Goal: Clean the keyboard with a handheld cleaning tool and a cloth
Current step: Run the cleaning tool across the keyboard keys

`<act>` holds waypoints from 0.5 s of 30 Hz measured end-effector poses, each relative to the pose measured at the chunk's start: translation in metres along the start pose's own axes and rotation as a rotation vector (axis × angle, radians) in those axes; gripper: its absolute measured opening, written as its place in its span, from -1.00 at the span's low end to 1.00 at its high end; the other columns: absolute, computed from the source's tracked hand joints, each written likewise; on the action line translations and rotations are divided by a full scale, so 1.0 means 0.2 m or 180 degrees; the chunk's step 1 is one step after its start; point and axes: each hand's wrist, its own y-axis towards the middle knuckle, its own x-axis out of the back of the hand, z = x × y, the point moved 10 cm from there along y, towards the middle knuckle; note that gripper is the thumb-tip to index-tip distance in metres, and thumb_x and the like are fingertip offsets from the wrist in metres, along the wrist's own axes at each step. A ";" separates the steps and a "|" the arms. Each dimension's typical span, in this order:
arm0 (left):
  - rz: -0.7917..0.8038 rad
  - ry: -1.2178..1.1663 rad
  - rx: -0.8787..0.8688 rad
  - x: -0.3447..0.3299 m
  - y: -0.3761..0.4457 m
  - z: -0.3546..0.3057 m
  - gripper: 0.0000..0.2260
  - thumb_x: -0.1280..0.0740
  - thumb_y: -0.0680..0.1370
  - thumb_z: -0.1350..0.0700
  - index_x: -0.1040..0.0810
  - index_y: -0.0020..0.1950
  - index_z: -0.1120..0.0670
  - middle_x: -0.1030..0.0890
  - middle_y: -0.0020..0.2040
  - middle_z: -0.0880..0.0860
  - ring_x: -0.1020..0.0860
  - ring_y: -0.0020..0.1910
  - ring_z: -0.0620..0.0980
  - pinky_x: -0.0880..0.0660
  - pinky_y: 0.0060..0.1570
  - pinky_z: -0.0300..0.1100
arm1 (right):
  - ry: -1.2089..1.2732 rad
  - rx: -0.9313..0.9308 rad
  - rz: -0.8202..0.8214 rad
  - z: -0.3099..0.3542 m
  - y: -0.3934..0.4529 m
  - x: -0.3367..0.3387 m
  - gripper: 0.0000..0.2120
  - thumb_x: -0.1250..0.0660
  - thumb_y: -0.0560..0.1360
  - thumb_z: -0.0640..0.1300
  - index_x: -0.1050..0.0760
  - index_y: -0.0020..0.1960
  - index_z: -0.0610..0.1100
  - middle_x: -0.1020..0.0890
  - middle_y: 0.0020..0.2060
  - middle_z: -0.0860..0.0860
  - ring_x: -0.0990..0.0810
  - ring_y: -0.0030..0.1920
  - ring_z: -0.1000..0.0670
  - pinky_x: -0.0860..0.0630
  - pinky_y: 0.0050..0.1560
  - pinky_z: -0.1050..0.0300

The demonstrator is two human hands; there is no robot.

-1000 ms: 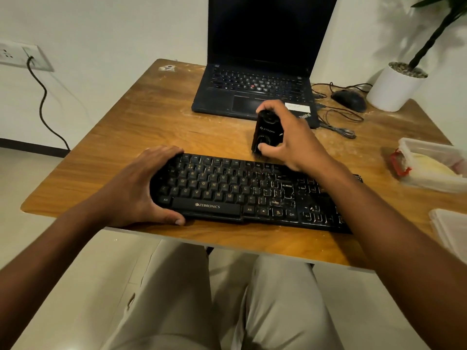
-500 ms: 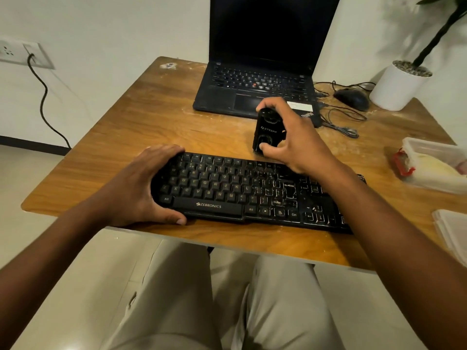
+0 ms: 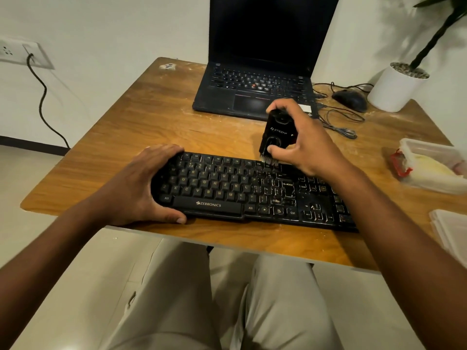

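Note:
A black keyboard [image 3: 242, 193] lies along the near edge of the wooden table [image 3: 131, 127], dusty with pale specks on its right half. My left hand [image 3: 137, 188] grips its left end, thumb on the front edge and fingers over the back. My right hand [image 3: 300, 145] holds a small black handheld cleaning tool [image 3: 276, 133] upright. Its brush tip touches the top key row near the keyboard's middle. No cloth is plainly visible.
An open black laptop [image 3: 255, 89] stands behind the keyboard. A mouse [image 3: 350, 99] with a coiled cable and a white plant pot [image 3: 395, 88] sit at the back right. A clear plastic box [image 3: 434, 168] and a pale lid [image 3: 452, 231] are at the right edge.
My right hand has lowered the tool a little, so that its brush now meets the keyboard's top row. My left hand stays on the keyboard's left end.

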 end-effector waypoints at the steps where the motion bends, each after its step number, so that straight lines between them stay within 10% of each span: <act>1: 0.0002 -0.0008 0.0011 0.00 0.00 0.00 0.16 -0.49 0.18 -0.51 -0.18 0.64 -0.03 -0.29 0.56 -0.09 -0.27 0.52 -0.10 -0.31 0.47 0.05 | -0.0024 0.0024 -0.0085 0.01 0.01 0.01 -0.35 -0.54 0.44 -0.25 -0.33 0.36 0.17 -0.53 0.04 0.22 -0.60 0.01 0.15 -0.68 -0.08 0.19; 4: -0.0004 -0.0020 0.0021 0.00 0.00 -0.01 0.17 -0.49 0.18 -0.52 -0.19 0.64 -0.02 -0.29 0.55 -0.09 -0.27 0.52 -0.11 -0.30 0.47 0.02 | -0.0038 0.0139 -0.0302 0.07 -0.03 0.05 -0.34 -0.55 0.44 -0.24 -0.33 0.38 0.14 -0.50 0.03 0.27 -0.56 0.00 0.25 -0.56 -0.13 0.42; 15: 0.0000 0.0022 0.0047 0.00 0.00 0.00 0.18 -0.48 0.17 -0.53 -0.19 0.64 -0.01 -0.31 0.56 -0.05 -0.27 0.54 -0.07 -0.32 0.50 0.17 | -0.0418 0.0112 0.0210 0.06 -0.15 -0.02 -0.30 -0.55 0.45 -0.20 -0.29 0.39 0.25 -0.59 0.07 0.08 -0.63 0.03 0.11 -0.70 -0.13 0.09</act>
